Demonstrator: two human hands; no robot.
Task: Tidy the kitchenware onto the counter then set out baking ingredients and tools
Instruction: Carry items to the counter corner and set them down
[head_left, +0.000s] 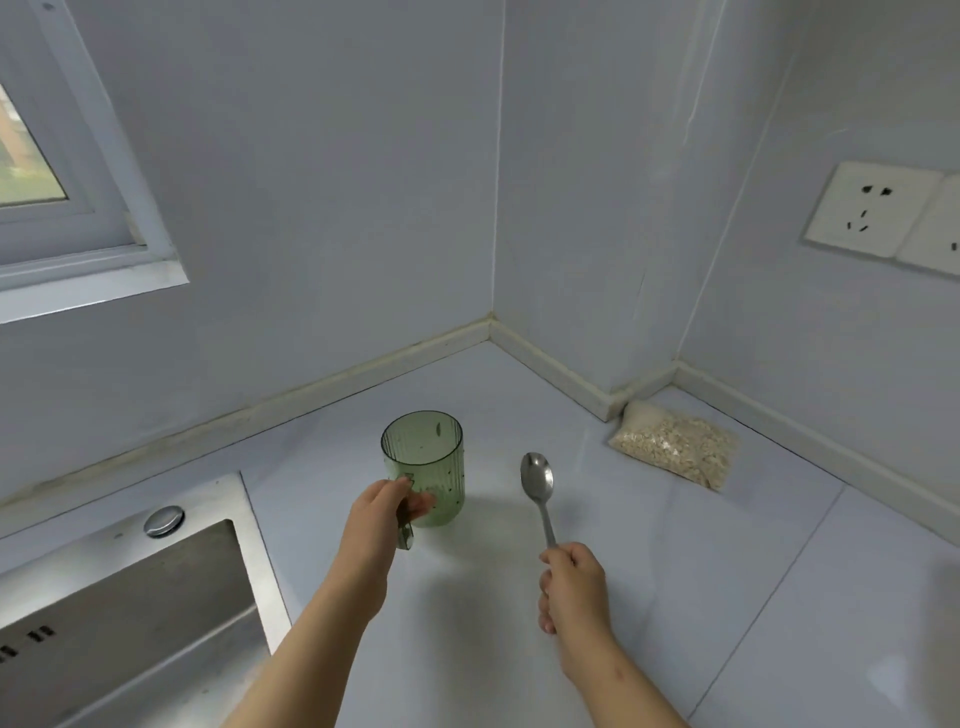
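Gripping the handle of a translucent green ribbed plastic cup (423, 465), the person's left hand (376, 519) has its fingers curled round that handle, with the cup upright over the pale grey counter (675, 597) just right of the stainless steel sink (130, 587); whether its base touches the surface cannot be told. The right hand (571, 584) pinches the lower end of a silver metal spoon (538, 486) in curled fingers, bowl pointing away, beside the cup and apart from it. A clear bag of pale oats (675, 444) lies on the counter against the wall's corner, below a white wall socket (872, 208).
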